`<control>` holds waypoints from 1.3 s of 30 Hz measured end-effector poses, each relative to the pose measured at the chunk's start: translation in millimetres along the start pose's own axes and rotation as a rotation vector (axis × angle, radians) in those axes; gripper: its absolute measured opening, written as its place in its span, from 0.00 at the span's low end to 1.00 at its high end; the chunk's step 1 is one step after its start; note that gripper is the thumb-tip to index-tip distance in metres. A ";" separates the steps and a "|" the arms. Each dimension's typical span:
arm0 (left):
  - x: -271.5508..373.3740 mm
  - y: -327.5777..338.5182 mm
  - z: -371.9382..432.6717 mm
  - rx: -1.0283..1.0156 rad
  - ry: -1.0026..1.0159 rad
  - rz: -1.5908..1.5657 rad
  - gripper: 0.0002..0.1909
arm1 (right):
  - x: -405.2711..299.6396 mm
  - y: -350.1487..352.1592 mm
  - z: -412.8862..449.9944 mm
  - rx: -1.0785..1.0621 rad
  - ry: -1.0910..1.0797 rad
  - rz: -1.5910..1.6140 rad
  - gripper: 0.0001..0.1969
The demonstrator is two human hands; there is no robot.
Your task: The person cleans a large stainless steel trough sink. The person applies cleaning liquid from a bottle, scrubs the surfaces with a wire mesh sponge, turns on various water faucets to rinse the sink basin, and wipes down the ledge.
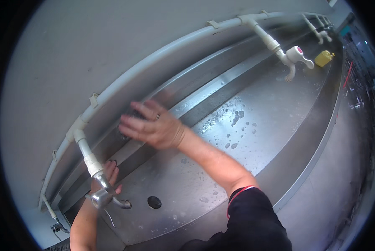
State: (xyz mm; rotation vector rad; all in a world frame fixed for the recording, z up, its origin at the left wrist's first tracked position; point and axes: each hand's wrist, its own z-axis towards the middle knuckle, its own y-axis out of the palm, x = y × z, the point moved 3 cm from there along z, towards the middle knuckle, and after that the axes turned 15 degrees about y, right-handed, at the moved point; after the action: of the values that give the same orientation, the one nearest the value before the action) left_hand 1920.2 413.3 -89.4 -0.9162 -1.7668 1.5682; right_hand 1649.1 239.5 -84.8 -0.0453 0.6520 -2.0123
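A long stainless steel trough sink [269,116] with water drops on its floor lies before me. My right hand [156,127], blurred, is over the stepped steel ledge at the sink's wall side, its fingers spread. Something dark shows at its fingertips; whether it is an object under the hand is too blurred to tell. My left hand [111,175] lies against the ledge lower left, thumb apart from the fingers, partly hidden behind a metal tap [101,197]. Nothing shows in it. A round drain hole [154,202] sits in the sink floor near that tap.
A white plastic pipe [165,59] runs along the wall above the sink, held by clips. From it hangs a white plastic tap [294,58], with more taps farther off. At the far end stands a yellow jug [324,58]. The sink's front rim [314,160] curves along the right.
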 end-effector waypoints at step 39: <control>150.2 -1.0 -221.8 0.365 -0.284 -0.156 0.23 | -243.1 127.1 -1.9 -0.042 0.126 -0.269 0.31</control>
State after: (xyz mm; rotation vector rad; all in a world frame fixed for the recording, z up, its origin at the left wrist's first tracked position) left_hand 2011.3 663.8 -62.4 -0.3879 -1.6092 1.9026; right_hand 1876.5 393.0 -88.8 -0.0325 0.8032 -2.2741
